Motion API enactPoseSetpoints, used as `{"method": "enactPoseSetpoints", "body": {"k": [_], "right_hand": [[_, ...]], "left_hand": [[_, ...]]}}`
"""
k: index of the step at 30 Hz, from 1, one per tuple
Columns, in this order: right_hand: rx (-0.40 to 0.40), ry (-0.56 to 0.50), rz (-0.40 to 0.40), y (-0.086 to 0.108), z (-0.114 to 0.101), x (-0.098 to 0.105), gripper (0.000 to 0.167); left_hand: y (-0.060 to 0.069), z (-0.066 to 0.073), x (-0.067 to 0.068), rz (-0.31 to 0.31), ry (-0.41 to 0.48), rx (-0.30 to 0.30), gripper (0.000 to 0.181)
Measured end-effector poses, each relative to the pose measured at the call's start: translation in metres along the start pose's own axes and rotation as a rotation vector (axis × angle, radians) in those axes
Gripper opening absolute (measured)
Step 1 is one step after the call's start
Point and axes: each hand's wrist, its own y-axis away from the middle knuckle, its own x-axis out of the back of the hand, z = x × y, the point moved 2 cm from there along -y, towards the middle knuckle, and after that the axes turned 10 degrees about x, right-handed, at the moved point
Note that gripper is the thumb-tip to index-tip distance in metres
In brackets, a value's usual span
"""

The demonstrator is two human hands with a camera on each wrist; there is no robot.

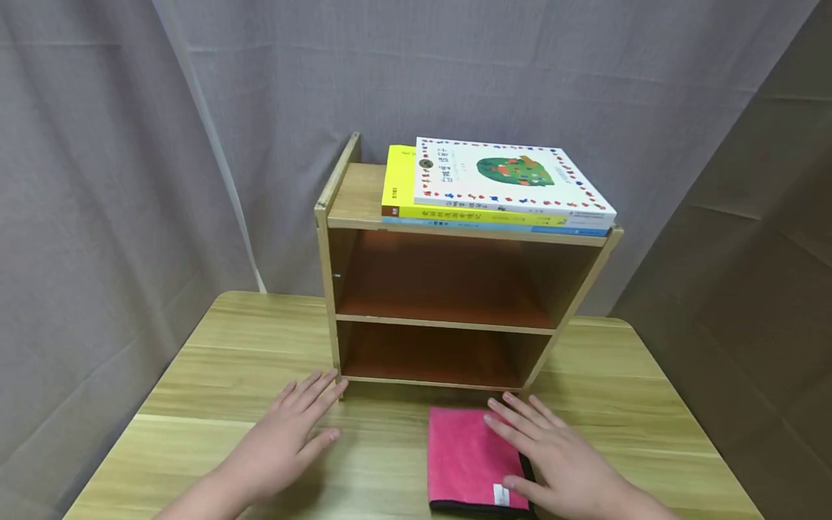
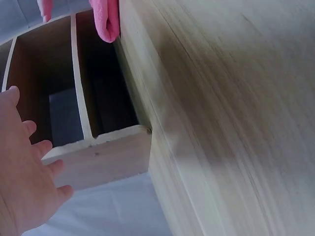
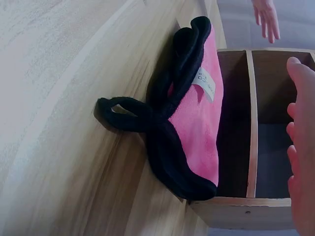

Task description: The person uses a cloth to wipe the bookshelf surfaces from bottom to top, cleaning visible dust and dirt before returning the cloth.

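Both hands hover over the table with nothing in them. In the head view, my left hand (image 1: 279,440) has its fingers spread near the lower left corner of a small wooden shelf (image 1: 448,323). My right hand (image 1: 559,455) is held above the right part of a folded pink cloth (image 1: 463,451), its fingers extended. That cloth has black edging, a white label (image 3: 204,83) and a black loop (image 3: 123,114), which shows in the right wrist view. The left wrist view has the left hand (image 2: 29,167) beside the shelf's side panel (image 2: 103,160).
On the shelf's top lies a stack of books: a white one (image 1: 487,170) over a yellow one (image 1: 398,180), with a blue one (image 1: 422,222) underneath. The shelf's two compartments face front. Grey curtains (image 1: 260,108) hang behind the wooden table (image 1: 214,375).
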Motion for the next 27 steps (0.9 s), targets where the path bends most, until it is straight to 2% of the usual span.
{"method": "enactPoseSetpoints", "body": {"k": [6,12,18,23,27], "right_hand": [[-0.019,0.002,-0.068,0.003,-0.003,-0.005,0.078],[-0.032,-0.007,-0.084,0.000,-0.009,-0.011,0.073],[-0.060,-0.016,-0.133,-0.004,-0.013,-0.018,0.070],[-0.052,-0.045,-0.177,-0.009,-0.020,-0.023,0.066],[-0.039,-0.064,-0.211,-0.012,-0.024,-0.028,0.064]], "left_hand": [[-0.003,-0.006,0.001,-0.001,0.117,0.116,0.063],[-0.004,-0.011,0.003,-0.017,0.220,0.228,0.063],[-0.010,-0.017,0.005,-0.048,0.326,0.334,0.066],[-0.017,-0.020,0.007,-0.051,0.416,0.381,0.066],[-0.022,-0.021,0.008,-0.042,0.467,0.391,0.066]]}}
